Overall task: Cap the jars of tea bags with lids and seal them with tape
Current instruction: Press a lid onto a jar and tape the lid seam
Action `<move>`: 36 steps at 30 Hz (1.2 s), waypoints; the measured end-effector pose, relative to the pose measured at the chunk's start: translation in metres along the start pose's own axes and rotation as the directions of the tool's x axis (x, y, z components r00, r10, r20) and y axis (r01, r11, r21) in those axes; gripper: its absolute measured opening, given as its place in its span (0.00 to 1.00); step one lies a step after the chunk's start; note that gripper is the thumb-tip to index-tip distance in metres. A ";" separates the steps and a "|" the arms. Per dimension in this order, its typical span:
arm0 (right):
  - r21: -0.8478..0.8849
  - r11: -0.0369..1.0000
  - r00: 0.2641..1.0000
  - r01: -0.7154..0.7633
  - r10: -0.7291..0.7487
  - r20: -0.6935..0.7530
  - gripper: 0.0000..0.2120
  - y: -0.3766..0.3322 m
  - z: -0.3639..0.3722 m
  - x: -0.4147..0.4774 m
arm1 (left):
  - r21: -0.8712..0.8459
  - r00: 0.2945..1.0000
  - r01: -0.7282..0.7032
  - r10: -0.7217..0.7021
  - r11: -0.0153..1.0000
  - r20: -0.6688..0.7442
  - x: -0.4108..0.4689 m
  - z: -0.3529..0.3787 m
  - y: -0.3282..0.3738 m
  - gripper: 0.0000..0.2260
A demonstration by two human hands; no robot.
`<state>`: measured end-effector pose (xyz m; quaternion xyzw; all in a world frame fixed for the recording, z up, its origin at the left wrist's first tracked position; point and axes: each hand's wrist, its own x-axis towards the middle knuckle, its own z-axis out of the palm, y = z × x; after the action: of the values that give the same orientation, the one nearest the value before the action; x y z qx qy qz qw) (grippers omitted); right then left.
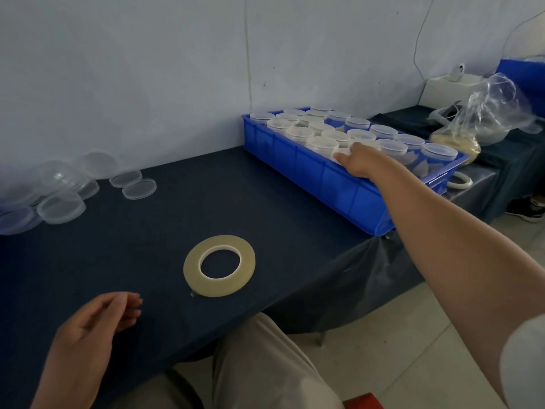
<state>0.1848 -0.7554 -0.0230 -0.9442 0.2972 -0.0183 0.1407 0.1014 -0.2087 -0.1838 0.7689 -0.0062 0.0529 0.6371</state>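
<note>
- Beige trousers [265, 364] on the person's lap show at the bottom edge, just under the table's near edge.
- The left hand [97, 323] is over the near left part of the dark blue table [147, 231], palm turned inward, fingers loosely curled and holding nothing.
- A roll of clear yellowish tape [190, 268] lies flat on the cloth, just right of the left hand and apart from it.
- The right arm reaches across to the blue tray [309, 172] at the table's far right corner.
- The right hand [361, 162] is on a jar [343, 150] in the tray's near row, thumb against its near side. The fingers are hidden behind it, so whether it is gripped cannot be told.
- The other capped jars [321, 143] stand upright in rows, filling the tray.
- Loose clear lids [139, 188] lie at the far left near the wall, with more heaped beside them [60, 206].
- A thinner tape ring [460, 183] lies just beyond the tray's right end.
- A clear plastic bag [486, 113] sits farther back on the right.
</note>
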 end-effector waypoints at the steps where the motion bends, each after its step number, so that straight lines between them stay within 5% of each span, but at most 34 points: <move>1: 0.025 1.000 1.000 0.001 -0.001 -0.011 0.35 -0.003 0.003 0.004 | -0.008 1.000 0.004 -0.004 1.000 0.000 0.000 0.000 0.000 0.13; 8: 0.098 0.990 0.995 -0.103 0.103 0.010 0.38 -0.012 0.012 0.022 | 0.006 0.999 0.023 -0.023 1.000 0.040 -0.003 0.002 0.006 0.11; 14: -0.038 0.993 0.994 -0.113 0.113 -0.013 0.39 -0.015 0.006 0.003 | -0.022 0.999 0.007 -0.006 1.000 0.047 -0.006 0.004 0.014 0.13; 18: -0.250 0.968 0.980 -0.034 -0.017 -0.199 0.38 -0.030 -0.013 -0.028 | -0.027 0.999 0.011 -0.010 1.000 0.046 -0.005 0.004 0.014 0.12; 23: -0.363 0.918 0.931 0.157 -0.260 -0.255 0.33 -0.066 -0.029 -0.081 | 0.005 0.999 0.018 -0.019 1.000 0.038 -0.006 0.005 0.015 0.12; 26: -0.290 0.883 0.877 0.369 -0.434 -0.205 0.25 -0.099 -0.013 -0.118 | 0.046 0.999 0.025 -0.027 0.999 0.035 -0.011 0.007 0.023 0.14; 30: 0.013 0.813 0.812 0.582 -0.581 -0.045 0.18 -0.140 0.036 -0.162 | 0.046 1.000 0.025 -0.026 0.999 0.014 -0.017 0.009 0.029 0.15; 36: 0.257 0.721 0.765 0.643 -0.620 -0.174 0.25 -0.173 0.154 -0.229 | 0.035 1.000 0.014 -0.014 0.999 -0.004 -0.014 0.009 0.021 0.12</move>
<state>0.1104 -0.4511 -0.1122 -0.9543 -0.0438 -0.1460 0.2571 0.0862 -0.2222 -0.1663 0.7799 0.0013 0.0502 0.6239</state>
